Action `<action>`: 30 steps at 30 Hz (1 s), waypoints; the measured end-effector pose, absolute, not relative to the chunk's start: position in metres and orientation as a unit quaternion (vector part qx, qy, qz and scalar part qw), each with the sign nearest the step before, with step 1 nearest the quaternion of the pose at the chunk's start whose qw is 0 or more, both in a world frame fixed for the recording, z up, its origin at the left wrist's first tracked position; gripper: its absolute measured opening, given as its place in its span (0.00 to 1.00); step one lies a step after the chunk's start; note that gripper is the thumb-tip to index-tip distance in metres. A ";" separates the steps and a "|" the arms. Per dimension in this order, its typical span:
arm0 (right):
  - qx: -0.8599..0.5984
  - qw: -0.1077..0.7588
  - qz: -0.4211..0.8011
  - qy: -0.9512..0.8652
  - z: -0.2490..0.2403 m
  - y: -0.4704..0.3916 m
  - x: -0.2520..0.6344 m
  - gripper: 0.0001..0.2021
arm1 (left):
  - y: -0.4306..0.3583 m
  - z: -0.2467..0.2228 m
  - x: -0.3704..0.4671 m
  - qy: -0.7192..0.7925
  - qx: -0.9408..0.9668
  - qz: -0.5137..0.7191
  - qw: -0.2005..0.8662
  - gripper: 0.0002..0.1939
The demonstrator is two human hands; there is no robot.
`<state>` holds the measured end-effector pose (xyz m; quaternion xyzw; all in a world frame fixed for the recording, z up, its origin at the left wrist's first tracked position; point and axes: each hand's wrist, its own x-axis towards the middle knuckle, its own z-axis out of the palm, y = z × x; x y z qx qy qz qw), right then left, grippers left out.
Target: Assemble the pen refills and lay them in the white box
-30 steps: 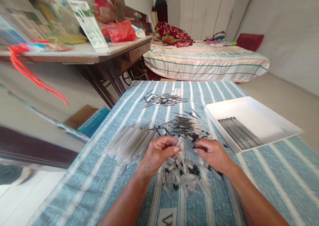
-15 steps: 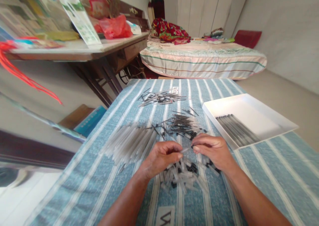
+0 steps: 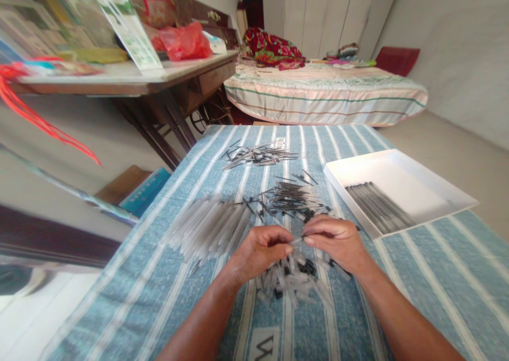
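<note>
Between thumb and fingers my left hand [image 3: 267,247] pinches a short clear plastic pen part [image 3: 296,240]. Facing it, my right hand [image 3: 331,237] pinches a small black pen part [image 3: 304,236], mostly covered by the fingertips. The two parts meet or nearly meet; I cannot tell how far they join. Below both hands lies a loose pile of clear and black pen caps [image 3: 292,281]. Frosted pen barrels [image 3: 210,226] are stacked left of my left hand. Beyond the hands, thin black pen refills [image 3: 292,194] lie in a bunch.
A white box [image 3: 421,191] on the right holds a row of dark pens [image 3: 377,207]. Farther back sits another heap of thin parts [image 3: 258,155] on the striped tablecloth [image 3: 191,308]. A wooden desk [image 3: 191,77] stands left, a bed [image 3: 326,93] behind.
My right hand has moved slightly left, bringing the black part up to the clear part. My left hand has stayed almost where it was.
</note>
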<state>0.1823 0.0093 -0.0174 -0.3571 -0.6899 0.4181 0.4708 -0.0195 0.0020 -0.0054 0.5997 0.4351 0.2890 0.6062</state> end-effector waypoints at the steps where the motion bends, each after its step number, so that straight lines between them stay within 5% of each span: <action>1: -0.359 0.470 0.416 -0.691 -0.018 0.009 0.182 0.04 | 0.002 -0.006 -0.019 0.437 0.601 0.288 0.604 0.07; 30: -0.383 0.354 0.456 -0.721 -0.024 0.013 0.188 0.10 | 0.001 -0.004 -0.022 0.472 0.589 0.195 0.626 0.09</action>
